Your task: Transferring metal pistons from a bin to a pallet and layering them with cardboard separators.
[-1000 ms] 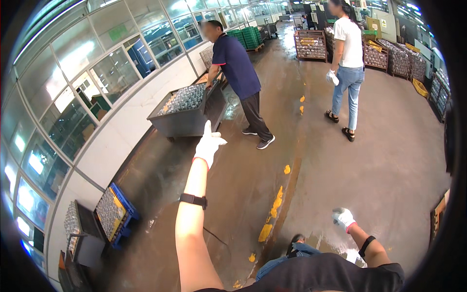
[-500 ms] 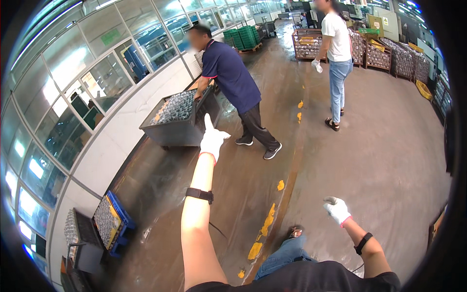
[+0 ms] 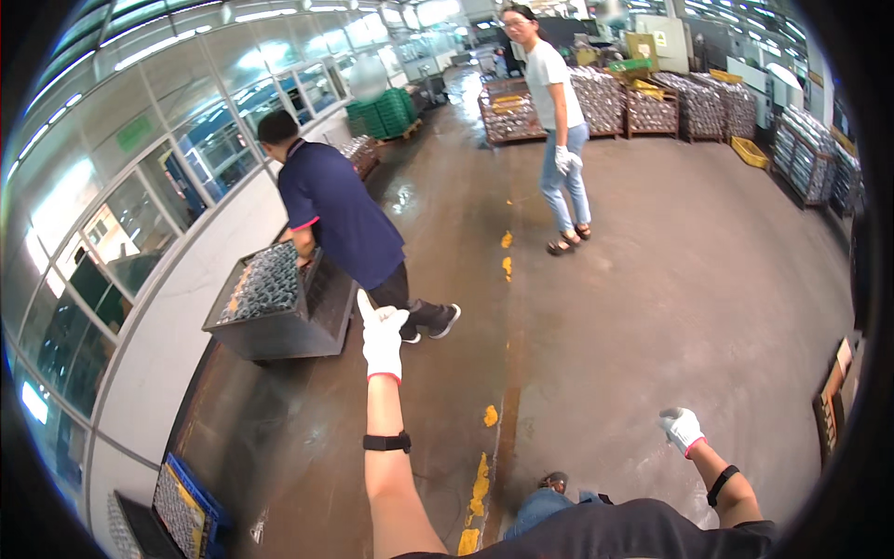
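My left hand [image 3: 383, 342], in a white glove with a red cuff, reaches forward with its index finger stretched out and nothing held. Just beyond it, in line with the fingertip, a person in a dark blue shirt [image 3: 340, 210] leans over a grey metal cart [image 3: 279, 343]. The cart is filled with many small shiny metal parts [image 3: 265, 284]. My right hand [image 3: 682, 429], gloved in white with a grey fingertip area, hangs low at my right side. Its fingers are loosely bent and apart, with nothing seen in them. Dark bands circle both my wrists.
A person in a white shirt [image 3: 554, 88] and white gloves stands ahead. Mesh crates [image 3: 652, 114] of metal parts line the back, near a yellow tray [image 3: 749, 153]. Green crates [image 3: 382, 114] are stacked far left. A blue crate [image 3: 197, 489] sits lower left, and worn yellow marks [image 3: 480, 484] run along the floor.
My view has swung right, so the cart and both people sit further left. The person in blue and the cart are nearer me. The person in white has turned toward me. My left hand still points.
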Available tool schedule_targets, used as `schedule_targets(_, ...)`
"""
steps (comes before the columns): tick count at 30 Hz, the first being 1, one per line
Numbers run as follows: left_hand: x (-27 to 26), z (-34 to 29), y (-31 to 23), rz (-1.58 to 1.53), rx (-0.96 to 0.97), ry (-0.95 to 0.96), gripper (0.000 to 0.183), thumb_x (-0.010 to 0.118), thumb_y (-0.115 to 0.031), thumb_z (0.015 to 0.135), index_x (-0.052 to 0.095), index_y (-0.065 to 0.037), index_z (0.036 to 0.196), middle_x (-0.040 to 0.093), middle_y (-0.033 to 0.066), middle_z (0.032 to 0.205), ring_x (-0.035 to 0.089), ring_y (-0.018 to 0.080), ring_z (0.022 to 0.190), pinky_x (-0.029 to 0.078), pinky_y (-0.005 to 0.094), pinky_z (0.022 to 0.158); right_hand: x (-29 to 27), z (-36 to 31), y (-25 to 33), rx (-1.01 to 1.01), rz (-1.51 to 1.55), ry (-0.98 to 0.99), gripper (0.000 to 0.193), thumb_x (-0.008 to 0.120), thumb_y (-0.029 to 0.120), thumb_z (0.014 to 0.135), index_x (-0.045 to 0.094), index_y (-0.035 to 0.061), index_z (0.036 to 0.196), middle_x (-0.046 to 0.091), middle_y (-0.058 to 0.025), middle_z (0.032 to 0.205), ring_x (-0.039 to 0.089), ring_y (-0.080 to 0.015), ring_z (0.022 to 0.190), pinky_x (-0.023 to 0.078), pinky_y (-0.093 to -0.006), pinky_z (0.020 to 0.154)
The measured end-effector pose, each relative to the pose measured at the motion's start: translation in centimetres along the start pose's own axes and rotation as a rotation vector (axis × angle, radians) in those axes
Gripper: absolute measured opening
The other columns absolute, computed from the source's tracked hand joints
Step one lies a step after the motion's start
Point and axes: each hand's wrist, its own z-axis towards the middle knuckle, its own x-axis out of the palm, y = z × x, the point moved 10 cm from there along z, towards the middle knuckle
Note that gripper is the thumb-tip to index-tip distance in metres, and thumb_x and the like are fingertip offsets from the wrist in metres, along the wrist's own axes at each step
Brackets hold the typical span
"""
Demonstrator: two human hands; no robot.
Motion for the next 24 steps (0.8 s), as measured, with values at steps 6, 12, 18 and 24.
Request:
schedule_targets(6, 9.5, -2.5, -1.9, -0.140, -0.055, -0.061, 0.088, 0.064, 0.002, 0.078, 0.019, -0.013, 0.152, 0.059, 0.0054, 0.098, 0.054, 0.0110, 0.078, 0.049, 0.0274, 0.065, -0.6, 0.1, 0.8, 0.048, 0.096, -0.006, 0.032, 0.062, 0.012, 0.081, 0.066, -0.0011, 0.110, 0.059, -0.0034, 0.066, 0.054, -0.0102, 0.051, 0.047, -0.0258, 0.049)
schedule_targets(12, 14.6, -9.0, 5.7, 0.009, -0.155, 0.044, 0.086, 0.069, -0.003, 0.078, 0.024, -0.013, 0.151, 0.059, 0.0049, 0.097, 0.056, 0.0125, 0.080, 0.050, 0.0279, 0.074, -2.1, 3.1, 0.3, 0.011, 0.155, 0.034, 0.031, 0.062, 0.010, 0.083, 0.065, 0.0003, 0.112, 0.056, -0.0009, 0.062, 0.052, -0.0079, 0.050, 0.044, -0.0249, 0.047)
schedule_targets(18, 17.9, -18.7, 5.3, 0.217, -0.205, 0.056, 0.063, 0.067, -0.011, 0.082, 0.045, -0.010, 0.140, 0.063, 0.0061, 0.099, 0.060, 0.0159, 0.086, 0.050, 0.0308, 0.081, -6.8, 4.5, -1.0, -0.151, 0.031, 0.103, 0.034, 0.063, 0.010, 0.083, 0.064, 0.0038, 0.116, 0.058, -0.0011, 0.062, 0.053, -0.0072, 0.052, 0.042, -0.0240, 0.050)
schedule_targets(24, 25.3, -29.2, 1.9, 1.027, 0.073, 0.340, 0.042, 0.062, -0.025, 0.079, 0.060, -0.011, 0.119, 0.069, 0.0107, 0.092, 0.065, 0.0305, 0.088, 0.051, 0.0423, 0.080, -8.2, 5.3, -1.2, -0.236, 0.000, 0.246, 0.033, 0.064, 0.010, 0.080, 0.064, 0.0032, 0.112, 0.063, -0.0046, 0.066, 0.058, -0.0094, 0.057, 0.047, -0.0254, 0.056)
